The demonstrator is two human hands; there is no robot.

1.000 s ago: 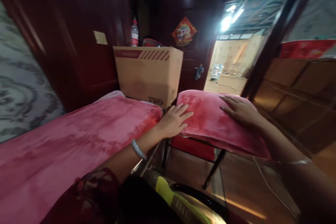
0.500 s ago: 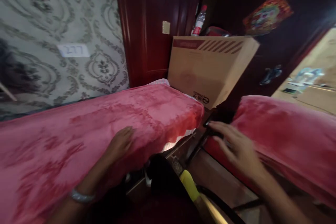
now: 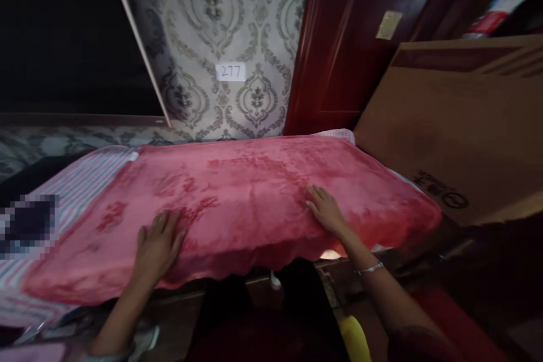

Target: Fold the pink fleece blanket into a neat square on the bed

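Observation:
A pink plush blanket (image 3: 254, 198) with darker red patches lies spread over a long low surface in front of me. Beneath it a striped cloth (image 3: 80, 181) shows at the left end and at the far right corner. My left hand (image 3: 156, 246) rests on the blanket's near left part, palm down with fingers apart. On the right half, my right hand (image 3: 326, 208) lies flat on the same blanket, fingers stretched forward. Neither hand grips anything. The blanket's front edge hangs down in a wavy line above my legs.
A large cardboard box (image 3: 458, 119) stands at the right, with a plastic bottle (image 3: 504, 8) on top. Behind the blanket are a dark screen (image 3: 76, 39) and a patterned wall with a paper label (image 3: 231, 71) reading 277. A yellow object (image 3: 355, 336) is low beside my leg.
My view has swung left. My right hand has come from the open space beside the other pink-covered surface onto the blanket. My left hand remains on the blanket, now farther left along it.

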